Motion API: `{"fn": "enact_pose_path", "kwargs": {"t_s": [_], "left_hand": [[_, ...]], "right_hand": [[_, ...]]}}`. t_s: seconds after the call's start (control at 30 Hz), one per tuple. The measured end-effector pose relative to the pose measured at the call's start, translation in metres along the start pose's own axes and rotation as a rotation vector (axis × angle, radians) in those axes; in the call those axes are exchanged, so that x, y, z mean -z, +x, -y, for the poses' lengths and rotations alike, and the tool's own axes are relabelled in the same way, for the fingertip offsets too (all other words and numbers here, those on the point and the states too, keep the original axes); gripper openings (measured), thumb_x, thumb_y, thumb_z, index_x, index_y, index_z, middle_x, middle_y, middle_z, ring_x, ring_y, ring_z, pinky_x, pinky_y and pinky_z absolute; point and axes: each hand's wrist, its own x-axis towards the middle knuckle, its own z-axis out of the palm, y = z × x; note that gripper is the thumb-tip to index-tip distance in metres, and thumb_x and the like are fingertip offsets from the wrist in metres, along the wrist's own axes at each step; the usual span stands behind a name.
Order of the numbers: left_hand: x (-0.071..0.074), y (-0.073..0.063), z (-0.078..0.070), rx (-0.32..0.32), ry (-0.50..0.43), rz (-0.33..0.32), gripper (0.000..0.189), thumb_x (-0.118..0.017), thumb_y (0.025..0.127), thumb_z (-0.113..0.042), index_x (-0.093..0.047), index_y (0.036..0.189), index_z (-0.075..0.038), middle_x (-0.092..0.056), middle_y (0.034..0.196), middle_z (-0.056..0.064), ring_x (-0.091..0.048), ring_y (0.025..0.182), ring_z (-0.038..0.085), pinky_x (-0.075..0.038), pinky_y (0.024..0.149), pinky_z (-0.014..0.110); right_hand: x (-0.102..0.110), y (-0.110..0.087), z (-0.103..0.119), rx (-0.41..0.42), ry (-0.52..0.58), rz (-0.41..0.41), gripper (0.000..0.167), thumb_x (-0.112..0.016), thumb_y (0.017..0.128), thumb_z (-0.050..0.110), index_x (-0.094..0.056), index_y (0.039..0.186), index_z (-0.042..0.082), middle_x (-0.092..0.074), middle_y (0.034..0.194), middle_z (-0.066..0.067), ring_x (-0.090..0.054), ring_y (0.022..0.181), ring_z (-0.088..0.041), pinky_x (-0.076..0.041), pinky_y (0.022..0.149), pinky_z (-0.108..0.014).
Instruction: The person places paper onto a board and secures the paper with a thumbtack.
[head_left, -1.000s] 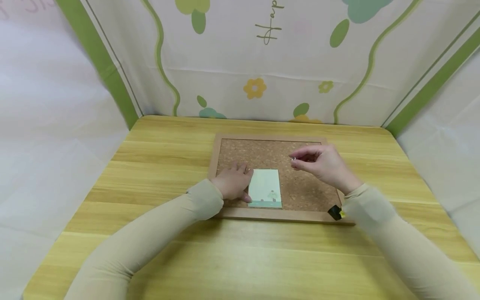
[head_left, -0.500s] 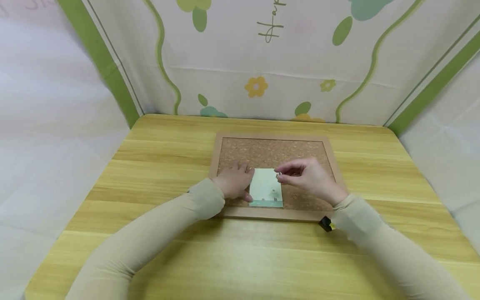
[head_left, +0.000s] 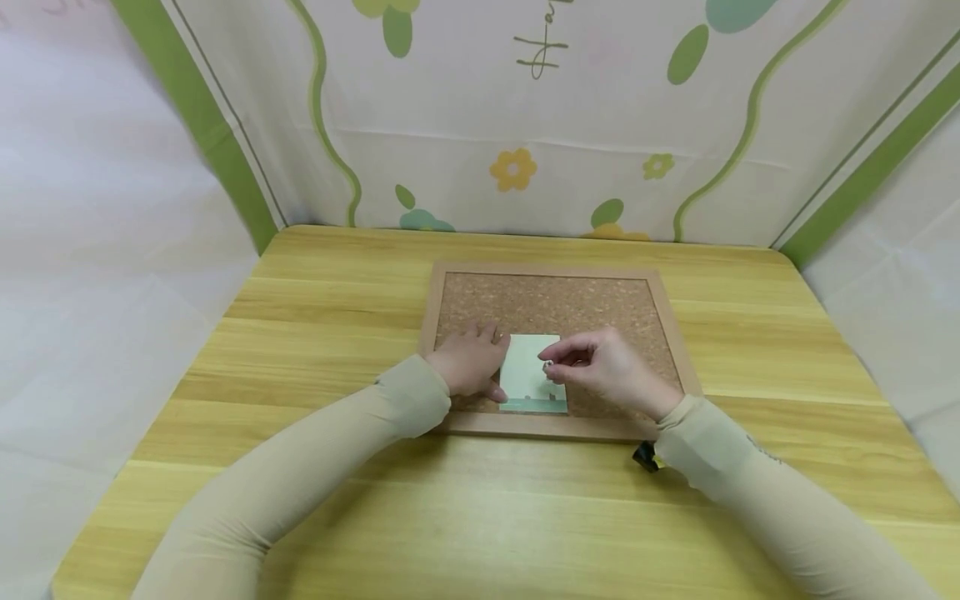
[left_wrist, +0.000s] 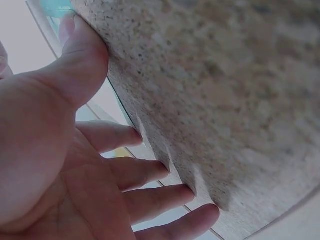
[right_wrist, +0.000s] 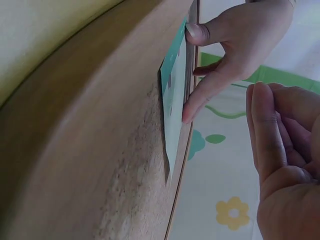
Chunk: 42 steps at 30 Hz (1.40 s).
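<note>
A pale green sheet of note paper (head_left: 521,375) with a teal strip at its near edge lies on the framed corkboard (head_left: 540,296). My left hand (head_left: 468,364) rests along the paper's left side, fingers spread. In the left wrist view, the thumb (left_wrist: 82,57) touches the paper's edge while the other fingertips press on the cork. Above the paper's right half, my right hand (head_left: 611,373) pinches a small whitish thing (head_left: 548,367), like a pushpin, between thumb and forefinger. The right wrist view hides this small piece behind the fingers (right_wrist: 267,132).
The board lies on a wooden table (head_left: 480,517), toward its far side. A small black piece (head_left: 646,457) with yellow on it hangs by the right cuff. A white printed cloth (head_left: 450,108) rises behind the table, with white sheets at both sides.
My right hand has moved left and nearer, from over bare cork to over the paper, carrying the small whitish thing. My left hand has stayed in place.
</note>
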Motion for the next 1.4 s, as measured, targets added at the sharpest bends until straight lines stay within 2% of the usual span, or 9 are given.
{"fn": "enact_pose_path", "kwargs": {"t_s": [0.47,0.87,1.1,1.27,1.4], "left_hand": [[0.0022,-0.0013,-0.0006,0.003,0.016,-0.001,0.102,-0.065,0.083,-0.059,-0.021,0.158,-0.007,-0.012,0.163,0.02,-0.015,0.146,0.044,-0.024,0.114,0.054],[0.0004,0.0006,0.0003,0.009,0.02,-0.005,0.102,-0.065,0.083,-0.06,-0.021,0.158,-0.008,-0.013,0.163,0.019,-0.016,0.146,0.045,-0.026,0.113,0.056],[-0.001,0.0026,0.0014,0.012,0.004,0.008,0.103,-0.065,0.083,-0.06,-0.02,0.159,-0.008,-0.01,0.163,0.019,-0.013,0.147,0.044,-0.024,0.114,0.057],[-0.0016,0.0031,0.002,0.012,0.001,0.01,0.103,-0.065,0.083,-0.06,-0.019,0.159,-0.008,-0.009,0.163,0.019,-0.012,0.147,0.044,-0.022,0.114,0.056],[-0.0024,0.003,0.0023,0.014,0.009,0.014,0.103,-0.065,0.083,-0.06,-0.019,0.159,-0.009,-0.01,0.163,0.019,-0.012,0.147,0.043,-0.022,0.114,0.056]], "right_hand": [[-0.0013,0.001,0.0008,0.009,-0.088,-0.015,0.017,-0.077,0.087,0.009,-0.077,0.104,0.004,-0.074,0.091,0.001,-0.068,0.078,-0.013,-0.056,0.069,-0.025],[-0.0025,0.0012,0.0013,0.024,-0.08,-0.022,0.017,-0.077,0.087,0.01,-0.077,0.103,0.004,-0.074,0.092,0.001,-0.068,0.079,-0.013,-0.056,0.069,-0.026],[-0.0028,0.0012,0.0013,0.034,-0.07,-0.027,0.018,-0.071,0.091,0.009,-0.076,0.106,0.0,-0.075,0.092,-0.004,-0.072,0.081,-0.013,-0.057,0.07,-0.029],[-0.0033,0.0021,0.0014,0.035,-0.087,-0.053,0.016,-0.076,0.088,0.01,-0.078,0.103,0.005,-0.075,0.098,-0.001,-0.07,0.085,-0.011,-0.057,0.069,-0.027],[-0.0033,0.0027,0.0021,0.035,-0.046,-0.075,0.014,-0.078,0.086,0.009,-0.079,0.1,0.004,-0.075,0.095,-0.001,-0.071,0.083,-0.013,-0.057,0.069,-0.027]]}}
